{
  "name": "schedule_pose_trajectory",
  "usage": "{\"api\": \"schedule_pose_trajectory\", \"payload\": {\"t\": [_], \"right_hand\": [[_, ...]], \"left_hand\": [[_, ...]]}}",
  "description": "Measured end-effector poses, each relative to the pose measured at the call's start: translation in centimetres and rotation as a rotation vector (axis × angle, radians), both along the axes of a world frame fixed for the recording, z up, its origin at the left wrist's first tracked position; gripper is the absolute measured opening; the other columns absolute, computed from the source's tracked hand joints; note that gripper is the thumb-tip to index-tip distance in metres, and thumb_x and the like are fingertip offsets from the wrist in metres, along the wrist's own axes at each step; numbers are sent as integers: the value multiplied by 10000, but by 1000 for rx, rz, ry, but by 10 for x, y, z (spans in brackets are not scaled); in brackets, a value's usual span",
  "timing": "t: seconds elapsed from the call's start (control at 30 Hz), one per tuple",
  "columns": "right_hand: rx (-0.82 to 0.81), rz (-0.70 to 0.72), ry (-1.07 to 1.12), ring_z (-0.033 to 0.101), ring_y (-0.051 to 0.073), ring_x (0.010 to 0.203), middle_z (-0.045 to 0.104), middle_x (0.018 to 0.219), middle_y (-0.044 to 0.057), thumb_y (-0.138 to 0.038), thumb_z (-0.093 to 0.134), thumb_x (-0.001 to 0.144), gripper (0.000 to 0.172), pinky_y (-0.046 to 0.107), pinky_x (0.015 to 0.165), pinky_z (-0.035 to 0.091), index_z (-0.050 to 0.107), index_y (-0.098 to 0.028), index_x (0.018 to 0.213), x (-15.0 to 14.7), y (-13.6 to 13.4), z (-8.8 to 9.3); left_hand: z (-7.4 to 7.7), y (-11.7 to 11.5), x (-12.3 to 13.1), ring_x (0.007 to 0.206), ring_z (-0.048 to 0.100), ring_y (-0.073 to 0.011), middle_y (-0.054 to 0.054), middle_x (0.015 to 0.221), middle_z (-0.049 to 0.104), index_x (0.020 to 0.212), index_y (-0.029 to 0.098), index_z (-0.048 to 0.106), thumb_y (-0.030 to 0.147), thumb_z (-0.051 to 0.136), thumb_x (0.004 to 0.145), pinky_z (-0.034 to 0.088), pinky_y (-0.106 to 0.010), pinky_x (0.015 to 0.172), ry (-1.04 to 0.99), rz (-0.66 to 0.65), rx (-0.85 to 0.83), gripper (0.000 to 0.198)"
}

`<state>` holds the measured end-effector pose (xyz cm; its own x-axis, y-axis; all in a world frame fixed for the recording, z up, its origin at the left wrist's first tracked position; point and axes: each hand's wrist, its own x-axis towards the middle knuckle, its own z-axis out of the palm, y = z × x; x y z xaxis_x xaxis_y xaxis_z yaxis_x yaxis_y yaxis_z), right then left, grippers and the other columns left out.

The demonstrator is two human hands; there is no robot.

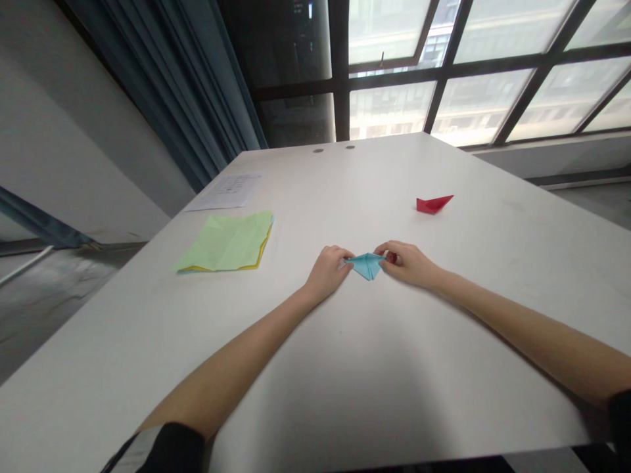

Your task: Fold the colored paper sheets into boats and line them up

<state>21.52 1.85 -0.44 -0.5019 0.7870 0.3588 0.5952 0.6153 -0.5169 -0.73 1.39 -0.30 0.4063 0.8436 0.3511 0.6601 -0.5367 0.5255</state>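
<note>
A small folded piece of light-blue paper [367,265] is held between both hands, just over the middle of the white table. It has a wide upper edge and a point toward me, with creases down its centre. My left hand [329,270] pinches its left corner between thumb and fingers. On the other side, my right hand [408,263] pinches the right corner the same way. Both corners are partly hidden by the fingertips. Beyond my right hand lies a red folded paper boat [434,205].
To the left on the white table [315,368] is a stack of coloured paper [227,242], light green on top with yellow and blue edges below. Behind it lies a printed sheet [225,192]. Two round grommets sit at the far edge, before a blue curtain [197,85] and windows.
</note>
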Motion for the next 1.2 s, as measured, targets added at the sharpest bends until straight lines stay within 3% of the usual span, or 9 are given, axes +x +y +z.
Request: {"api": "schedule_pose_trajectory", "payload": {"t": [0.47, 0.7, 0.8, 0.87, 0.97, 1.1, 1.2], "right_hand": [[48, 187, -61, 536, 119, 634, 585, 884, 60, -277, 508, 829, 169, 256, 614, 441, 603, -193, 940, 7, 4, -1], [62, 211, -71, 555, 138, 679, 597, 870, 68, -296, 476, 859, 189, 269, 624, 450, 620, -193, 925, 9, 3, -2], [72, 227, -91, 566, 158, 747, 603, 869, 73, -306, 471, 862, 195, 279, 663, 454, 621, -192, 911, 8, 3, 0], [86, 216, -102, 564, 165, 770, 602, 841, 71, -310, 458, 868, 204, 287, 689, 450, 622, -188, 869, 6, 1, 3], [100, 143, -115, 553, 160, 711, 587, 772, 56, -309, 465, 862, 203, 293, 675, 446, 616, -185, 806, 2, -2, 6], [134, 89, -140, 554, 185, 776, 605, 819, 63, -310, 522, 830, 176, 328, 731, 448, 627, -189, 904, -1, -3, 5], [161, 81, -178, 542, 207, 849, 613, 886, 77, -324, 521, 836, 237, 359, 786, 440, 637, -198, 999, 1, -1, 1]], "left_hand": [[-5, -2, -3, 865, 535, -165, -48, 890, 612, 898, 187, 667, 112, 508, 798, 441, -305, 807, 26, -88, 64, 202], [-7, -5, -2, 897, 514, -174, -53, 936, 619, 902, 195, 677, 43, 485, 744, 438, -317, 816, 109, -162, 134, 292], [-4, -9, 2, 917, 512, -194, -57, 928, 636, 895, 183, 667, 99, 509, 750, 423, -347, 831, 156, -159, 168, 231], [-1, -11, 5, 902, 522, -203, -68, 915, 640, 863, 170, 659, 205, 519, 793, 419, -360, 825, 179, -147, 183, 160], [2, -14, 10, 906, 534, -207, -83, 943, 636, 863, 161, 637, 324, 523, 818, 416, -364, 819, 206, -161, 187, 204], [3, -13, 15, 951, 536, -191, -69, 1005, 638, 955, 184, 619, 270, 502, 840, 409, -346, 840, 222, -247, 188, 185], [3, -13, 16, 924, 548, -189, -57, 982, 654, 922, 202, 641, 265, 477, 856, 410, -340, 820, 270, -256, 191, 188]]}}
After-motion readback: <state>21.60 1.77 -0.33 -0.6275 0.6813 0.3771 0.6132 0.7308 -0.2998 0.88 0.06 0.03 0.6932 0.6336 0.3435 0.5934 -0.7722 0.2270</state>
